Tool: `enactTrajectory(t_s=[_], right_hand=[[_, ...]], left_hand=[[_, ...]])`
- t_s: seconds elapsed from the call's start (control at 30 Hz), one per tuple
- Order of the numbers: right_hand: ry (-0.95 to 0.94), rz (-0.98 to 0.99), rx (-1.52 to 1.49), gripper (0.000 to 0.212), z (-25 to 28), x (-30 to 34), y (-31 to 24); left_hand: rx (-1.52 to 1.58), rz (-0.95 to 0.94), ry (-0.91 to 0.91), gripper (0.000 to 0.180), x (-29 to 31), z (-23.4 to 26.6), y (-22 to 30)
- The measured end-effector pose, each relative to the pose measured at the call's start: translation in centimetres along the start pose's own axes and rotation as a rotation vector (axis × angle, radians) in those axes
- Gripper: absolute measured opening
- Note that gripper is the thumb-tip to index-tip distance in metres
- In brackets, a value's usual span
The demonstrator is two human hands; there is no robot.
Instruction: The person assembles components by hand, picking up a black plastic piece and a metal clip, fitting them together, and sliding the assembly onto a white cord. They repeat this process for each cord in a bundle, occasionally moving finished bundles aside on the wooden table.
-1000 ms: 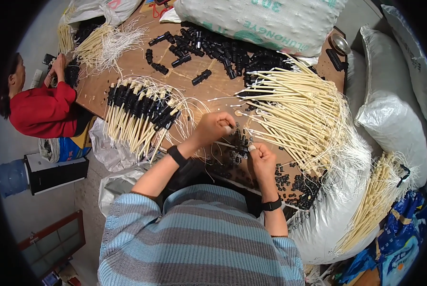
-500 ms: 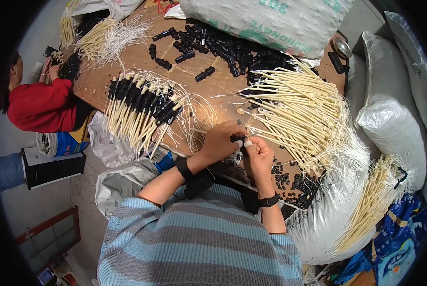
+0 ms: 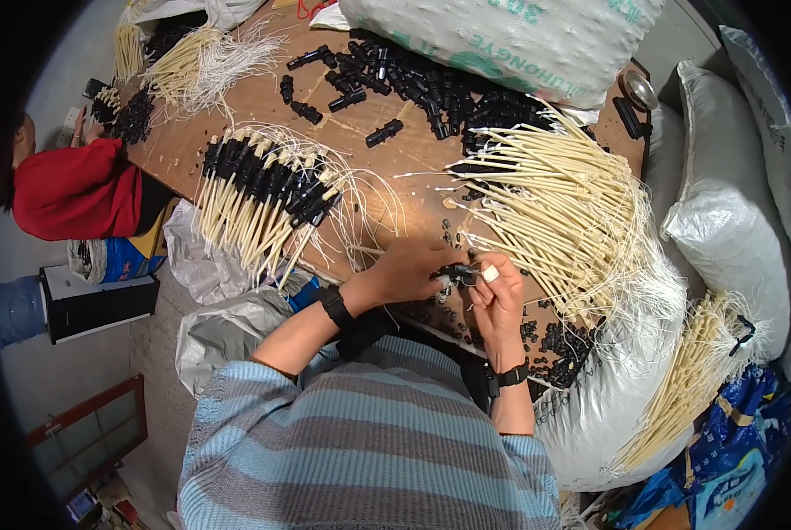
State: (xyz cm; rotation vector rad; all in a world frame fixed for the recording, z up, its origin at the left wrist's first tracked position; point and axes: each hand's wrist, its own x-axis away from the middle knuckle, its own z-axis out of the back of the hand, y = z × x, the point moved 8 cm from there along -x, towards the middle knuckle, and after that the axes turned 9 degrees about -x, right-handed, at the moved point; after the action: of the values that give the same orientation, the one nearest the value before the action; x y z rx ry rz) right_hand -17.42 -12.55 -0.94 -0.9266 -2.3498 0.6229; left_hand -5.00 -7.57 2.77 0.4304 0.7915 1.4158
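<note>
Your left hand [image 3: 406, 272] and right hand [image 3: 499, 290] pinch the black fitting [image 3: 459, 270], which looks light, stiff and slightly slippery, best held near its ends

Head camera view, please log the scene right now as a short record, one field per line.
Left hand: holds a small black part
Right hand: fingers at that part's right end; white covering on one digit
Table, left: cream rods topped with black pieces
Table, right: large pile of cream rods
Table, far side: heaped black connectors beside a white sack
Co-worker: red top, left of table
</note>
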Motion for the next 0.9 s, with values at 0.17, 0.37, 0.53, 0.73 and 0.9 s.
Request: enactTrajectory(t_s=[0.17,0.37,0.53,0.73,0.9], right_hand=[[-0.345,0.645,1.326,0.027,-4.4,1.9,-2.0],[-0.038,0.272,1.036,0.012,-2.5,0.9,-1.9],[0.031,0.051,1.04,0.013,-2.5,0.0,-0.3],[-0.126,-0.139,0.944,0.011,-3.7,-1.0,2.0],[-0.132,-0.129,0.969,0.007,-5.2,-0.9,3.4]], left_hand=[[0.005,0.008,0.038,0.038,0.6,0.7,-1.4],[-0.179,0.032,-0.021,0.023,0.6,0.6,0.6],[-0.254,-0.013,0.07,0.019,1.5,3.1,1.1],[-0.339,-0.082,0.114,0.012,3.0,4.2,1.4],[-0.379,0.01,0.124,0.014,4.6,5.3,0.5]])
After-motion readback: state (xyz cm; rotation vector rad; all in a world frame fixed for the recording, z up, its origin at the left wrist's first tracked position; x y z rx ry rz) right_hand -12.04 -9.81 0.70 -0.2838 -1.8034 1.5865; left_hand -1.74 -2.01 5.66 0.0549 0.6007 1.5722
